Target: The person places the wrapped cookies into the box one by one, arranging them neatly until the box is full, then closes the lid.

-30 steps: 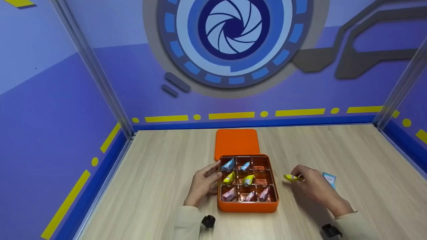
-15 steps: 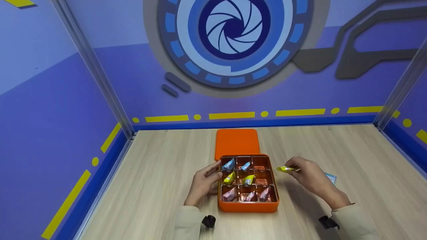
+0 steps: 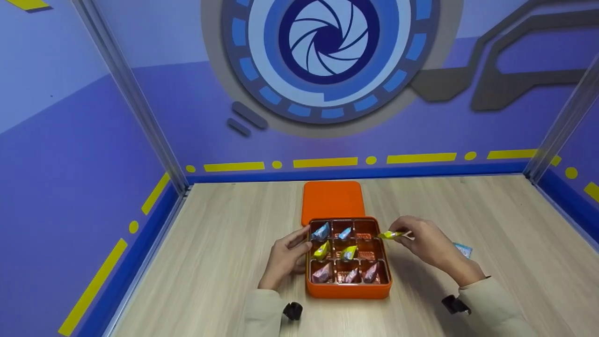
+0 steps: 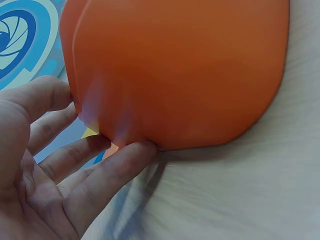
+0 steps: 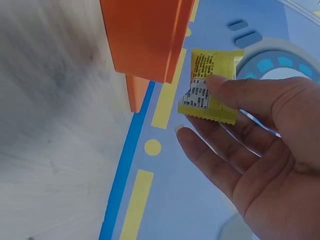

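Note:
An orange box (image 3: 348, 291) with a nine-compartment dark tray stands on the table. My left hand (image 3: 284, 260) rests its fingertips against the box's left side, thumb at the rim; the left wrist view shows these fingers (image 4: 112, 172) fairly straight along the orange wall. Over the right rim, by the back right compartment (image 3: 365, 229), my right hand (image 3: 428, 241) pinches a yellow wrapped candy (image 5: 200, 95) between thumb and fingers. Blue candies (image 3: 321, 231) lie in the back row's left and middle compartments, yellow ones (image 3: 321, 251) likewise in the middle row, pink ones (image 3: 322, 273) across the front row.
The orange lid (image 3: 332, 201) lies flat directly behind the box. A blue wrapped candy (image 3: 463, 250) sits on the table beyond my right wrist, partly hidden. Blue printed walls (image 3: 327, 145) enclose the wooden table (image 3: 224, 224) at the back and sides.
My right hand has moved left and slightly back with the yellow candy, from beside the box to its right rim. The left hand and the box have stayed put.

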The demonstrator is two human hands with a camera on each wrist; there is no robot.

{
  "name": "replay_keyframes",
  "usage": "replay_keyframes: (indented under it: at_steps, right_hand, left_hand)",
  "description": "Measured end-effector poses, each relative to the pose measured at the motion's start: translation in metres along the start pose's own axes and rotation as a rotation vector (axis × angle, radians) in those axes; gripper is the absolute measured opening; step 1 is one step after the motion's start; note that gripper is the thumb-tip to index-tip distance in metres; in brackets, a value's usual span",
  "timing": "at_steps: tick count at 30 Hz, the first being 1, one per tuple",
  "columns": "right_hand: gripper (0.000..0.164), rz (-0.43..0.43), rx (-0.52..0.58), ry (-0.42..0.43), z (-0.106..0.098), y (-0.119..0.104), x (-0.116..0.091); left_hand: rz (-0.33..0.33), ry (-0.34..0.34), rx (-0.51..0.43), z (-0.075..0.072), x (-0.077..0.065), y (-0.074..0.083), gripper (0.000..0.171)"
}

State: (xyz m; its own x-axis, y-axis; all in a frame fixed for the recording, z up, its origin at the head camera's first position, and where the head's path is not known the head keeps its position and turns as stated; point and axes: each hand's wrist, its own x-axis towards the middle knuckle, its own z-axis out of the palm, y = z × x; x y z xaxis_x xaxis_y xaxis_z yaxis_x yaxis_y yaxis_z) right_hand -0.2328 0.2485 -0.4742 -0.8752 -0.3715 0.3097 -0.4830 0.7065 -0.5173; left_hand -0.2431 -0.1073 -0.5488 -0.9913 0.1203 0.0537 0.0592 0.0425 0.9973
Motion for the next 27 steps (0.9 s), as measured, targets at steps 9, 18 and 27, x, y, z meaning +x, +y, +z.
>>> replay_keyframes:
  at_steps: [9,18,27]
  right_hand:
    - [0.026,-0.15,0.077,-0.044,0.002,0.003,0.008]
    - [0.024,-0.143,0.097,-0.12,0.004,0.002,0.014]
    - [0.021,-0.159,0.117,-0.179,0.005,-0.001,0.018]
  left_hand:
    - [-0.011,-0.006,0.018,0.0,-0.002,0.002,0.048]
    - [0.0,0.004,0.037,-0.001,-0.001,0.001,0.047]
    - [0.011,-0.003,0.027,-0.001,0.001,0.0,0.047]
